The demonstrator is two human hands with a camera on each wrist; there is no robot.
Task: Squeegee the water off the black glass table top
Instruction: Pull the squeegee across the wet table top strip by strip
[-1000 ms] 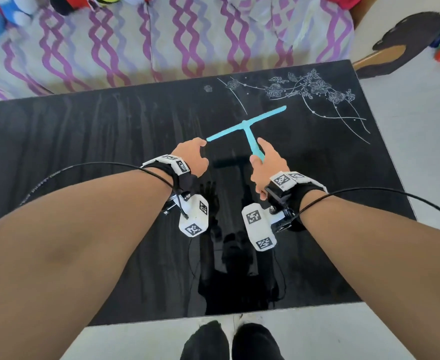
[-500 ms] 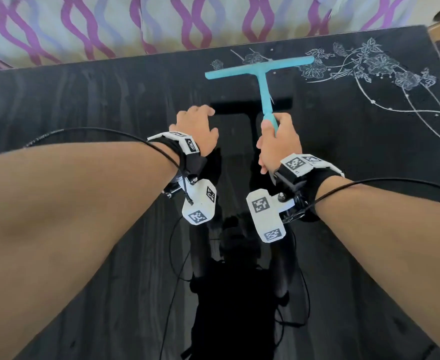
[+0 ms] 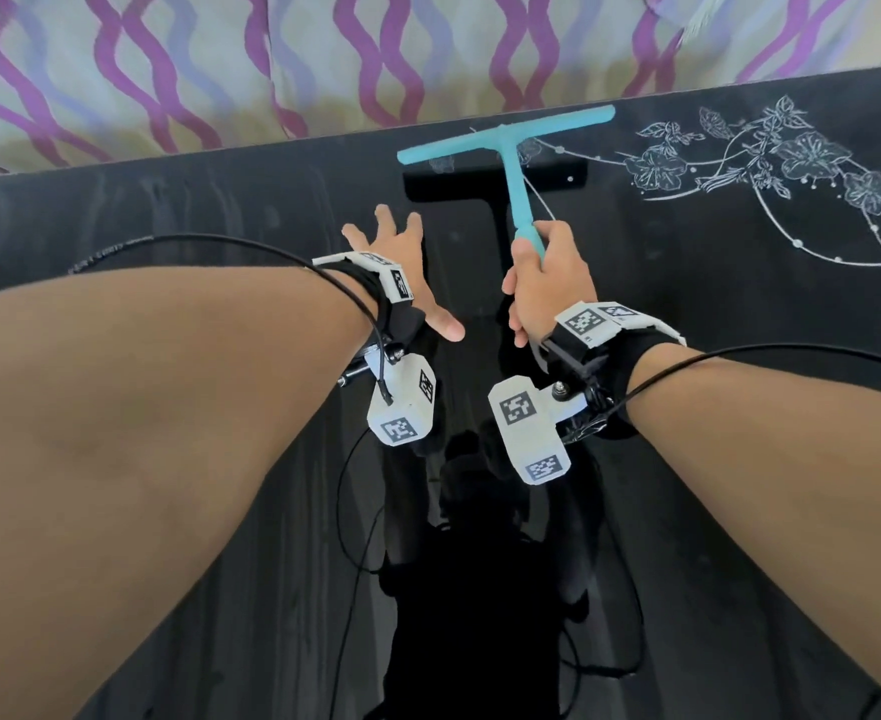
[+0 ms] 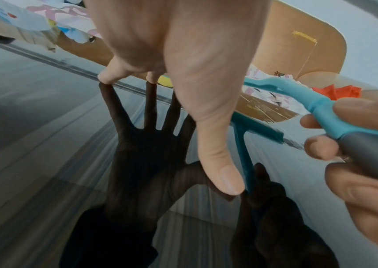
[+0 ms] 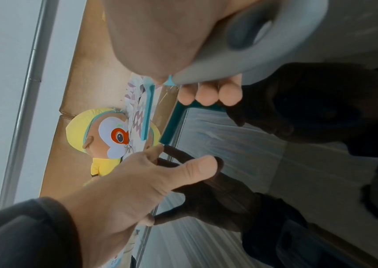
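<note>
While its blade lies near the far edge of the black glass table top [image 3: 739, 387], the teal squeegee [image 3: 511, 148] is gripped at its handle by the right hand [image 3: 547, 283], whose fingers are curled round it. Just beside that hand, the left hand [image 3: 402, 262] is spread with straight fingers, its fingertips [image 4: 105, 79] touching the glass. White flower drawings [image 3: 771, 158] are seen to the right of the right hand. Beyond both hands, a wavy purple-patterned fabric [image 3: 272, 59] is seen.

Head view looks steeply down over both forearms; both close wrist views share the squeegee [image 3: 506, 135]
</note>
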